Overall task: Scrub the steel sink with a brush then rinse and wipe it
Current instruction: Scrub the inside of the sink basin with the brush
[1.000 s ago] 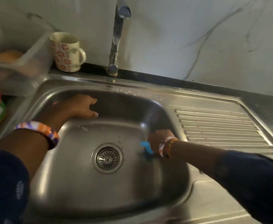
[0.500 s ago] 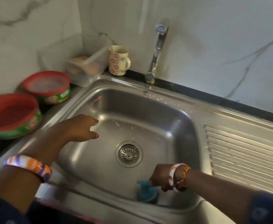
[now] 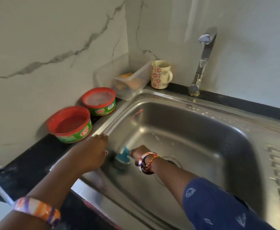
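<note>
At 7 o'clock, nearest us, our left forearm carries an orange-and-purple bangle point(image 3: 37, 210). Our left hand point(image 3: 92, 153) rests on the left rim of the steel sink point(image 3: 202, 140), fingers extended and holding nothing. At 5 o'clock our right arm in a blue patterned sleeve point(image 3: 218, 203) reaches into the basin; our right hand point(image 3: 140, 152) grips the blue handle of the scrub brush point(image 3: 123, 158). The brush head presses against the lower left wall of the basin, just beside our left hand. The drain strainer point(image 3: 174, 162) is partly hidden behind our right wrist. At 10 o'clock two red-rimmed Exo dish-soap tubs point(image 3: 69, 124) stand on the black counter. Farther, at 12 o'clock, a clear plastic container point(image 3: 132, 80) holds a yellow sponge, beside a floral mug point(image 3: 160, 74). At 1 o'clock stands the chrome tap point(image 3: 202, 62).
</note>
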### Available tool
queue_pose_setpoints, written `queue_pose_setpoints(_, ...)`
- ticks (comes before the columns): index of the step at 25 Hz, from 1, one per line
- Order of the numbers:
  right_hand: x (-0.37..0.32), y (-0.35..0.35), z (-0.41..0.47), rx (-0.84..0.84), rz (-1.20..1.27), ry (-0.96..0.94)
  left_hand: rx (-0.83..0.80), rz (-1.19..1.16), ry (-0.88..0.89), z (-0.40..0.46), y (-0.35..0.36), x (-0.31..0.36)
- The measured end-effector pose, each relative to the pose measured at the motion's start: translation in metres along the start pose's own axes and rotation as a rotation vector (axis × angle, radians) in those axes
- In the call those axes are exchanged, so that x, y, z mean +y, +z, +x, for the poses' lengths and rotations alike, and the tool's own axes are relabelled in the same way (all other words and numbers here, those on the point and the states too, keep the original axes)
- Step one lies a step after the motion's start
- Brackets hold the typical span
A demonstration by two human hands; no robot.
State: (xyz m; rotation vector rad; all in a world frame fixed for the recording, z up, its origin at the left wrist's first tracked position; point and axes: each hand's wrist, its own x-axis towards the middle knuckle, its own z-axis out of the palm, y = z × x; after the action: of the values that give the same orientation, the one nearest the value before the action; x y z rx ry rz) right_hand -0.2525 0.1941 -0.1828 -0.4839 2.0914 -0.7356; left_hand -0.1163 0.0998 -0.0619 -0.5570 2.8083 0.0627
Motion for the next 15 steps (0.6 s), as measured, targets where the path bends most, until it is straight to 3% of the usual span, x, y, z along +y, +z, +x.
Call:
queue_pose_setpoints(5, -0.024, -0.05, -0.027, 0.206, 0.59, -0.113, 0.038, -0.056, 0.03, 0.012, 0.0, -0.017)
queue_pose_setpoints(9, -0.042, -0.089, -0.006, 0.264, 1.126, 0.027, 0.061, 0.032, 0.062, 0.037, -0.002, -0.023)
queue_pose_setpoints(11, -0.044, -0.073, 0.007, 0.316, 1.382, 0.101, 0.067, 0.113, 0.033, 0.052, -0.002, -0.021)
queue_pose_setpoints(15, -0.02, -0.011, 0.0, 0.045, 1.507, 0.156, 0.015, 0.17, -0.044, 0.064, 0.0, -0.016)
